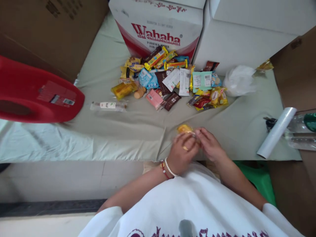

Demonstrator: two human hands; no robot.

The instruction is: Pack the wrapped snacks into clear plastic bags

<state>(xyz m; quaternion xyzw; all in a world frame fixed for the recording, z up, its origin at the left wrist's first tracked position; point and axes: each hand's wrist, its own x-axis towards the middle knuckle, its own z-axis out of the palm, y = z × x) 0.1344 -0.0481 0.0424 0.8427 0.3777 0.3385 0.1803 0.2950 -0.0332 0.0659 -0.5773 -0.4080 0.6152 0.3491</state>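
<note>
Holds a small yellow snack packet (184, 128) above the near part of the cloth-covered table (138, 131), in front of the snack pile. Keeps the fingers of the left hand (184, 148) curled in a narrow grip on the packet's near side, with a gold-coloured ring on one finger and red and white bracelets at the wrist. Brings the thumb and fingers of the right hand (209, 143) narrowly together at the packet's right end, with fine contact blurred. Includes in the pile of wrapped snacks (148, 79) yellow, blue, brown, pink and white packs, just before the Wahaha carton (158, 34). Shows, to the left, a long clear packet with a white label (108, 105) and a red plastic article (44, 89); to the right of the pile, a white plastic bag (239, 80); nearer the right end, a film roll (276, 133) beside clear plastic bottles (297, 128).
</note>
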